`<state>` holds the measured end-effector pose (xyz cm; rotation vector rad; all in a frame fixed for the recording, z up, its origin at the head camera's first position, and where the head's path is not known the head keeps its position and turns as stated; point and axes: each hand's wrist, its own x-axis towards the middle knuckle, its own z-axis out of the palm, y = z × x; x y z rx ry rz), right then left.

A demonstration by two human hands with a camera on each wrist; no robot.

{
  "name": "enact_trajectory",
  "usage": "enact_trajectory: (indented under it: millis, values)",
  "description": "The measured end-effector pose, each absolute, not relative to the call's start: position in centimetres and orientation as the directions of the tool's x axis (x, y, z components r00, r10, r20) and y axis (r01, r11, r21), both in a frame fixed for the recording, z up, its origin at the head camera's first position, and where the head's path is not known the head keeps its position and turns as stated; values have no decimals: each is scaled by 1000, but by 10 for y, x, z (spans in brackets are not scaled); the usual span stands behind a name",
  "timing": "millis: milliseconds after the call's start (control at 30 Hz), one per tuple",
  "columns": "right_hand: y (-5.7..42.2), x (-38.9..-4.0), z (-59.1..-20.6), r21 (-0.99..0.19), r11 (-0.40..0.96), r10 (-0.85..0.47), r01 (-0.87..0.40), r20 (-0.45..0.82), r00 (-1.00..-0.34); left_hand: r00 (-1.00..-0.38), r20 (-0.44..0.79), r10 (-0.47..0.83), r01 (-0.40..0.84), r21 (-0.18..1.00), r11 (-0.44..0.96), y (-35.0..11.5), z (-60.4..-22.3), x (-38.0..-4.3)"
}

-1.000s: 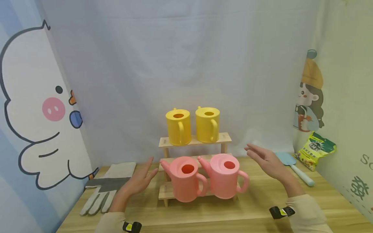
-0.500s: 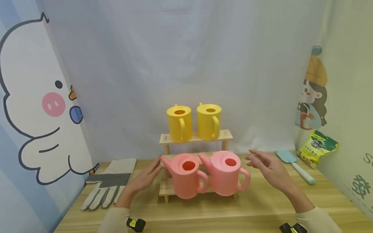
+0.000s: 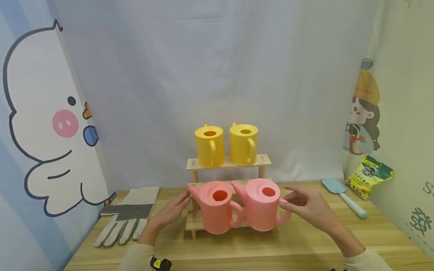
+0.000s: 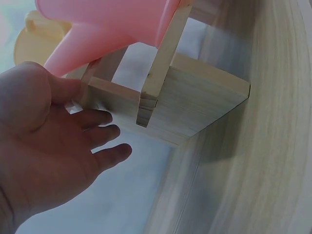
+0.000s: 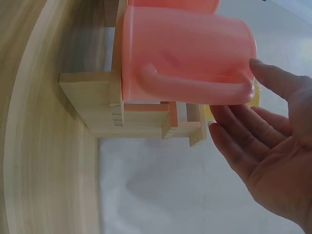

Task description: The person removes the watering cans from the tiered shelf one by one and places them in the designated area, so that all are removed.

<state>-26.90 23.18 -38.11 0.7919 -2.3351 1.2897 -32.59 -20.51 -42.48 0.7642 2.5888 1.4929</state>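
A wooden tiered stand (image 3: 194, 225) holds two pink watering cans on its lowest step and two yellow ones on its top step. My right hand (image 3: 310, 207) is at the handle of the right pink watering can (image 3: 261, 210). In the right wrist view its thumb is close to the top of that handle, while the other fingers are parted beyond it. Beside the stand's left end is my left hand (image 3: 171, 210), below the spout of the left pink watering can (image 3: 215, 214). The left wrist view has its fingers loosely bent, with nothing in them.
Yellow watering cans (image 3: 209, 150) stand at the back, handles facing me. Work gloves (image 3: 135, 212) lie on the table at left. A blue trowel (image 3: 349, 201) and a yellow-green packet (image 3: 367, 175) are at right. A grey curtain (image 3: 217, 67) hangs behind.
The left hand has moved right, up to the stand's left end. My right hand has moved in to the right pink watering can's handle. The watering cans have stayed on their steps.
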Motion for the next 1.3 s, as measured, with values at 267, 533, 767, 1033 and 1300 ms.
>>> enact_trajectory:
  millis: [267,533,767,1033,1300]
  values:
    - [226,-268,-384,-651,415,-317,-636,551,-772,-898,219,382,358,868,344,-203,-428,-327]
    - [225,-266,-383,-681,468,-263,-563,501,-825,-915,134,381,185,978,100,-204,-432,-333]
    - [223,-262,-379,-739,513,-182,-436,403,-897,-946,115,302,130,991,29,-201,-434,-335]
    - [222,-260,-376,-774,519,-154,-363,333,-930,-959,126,252,138,990,31,-197,-434,-334]
    - [225,-262,-375,-869,439,-121,-230,196,-973,-960,122,250,133,991,30,-198,-434,-335]
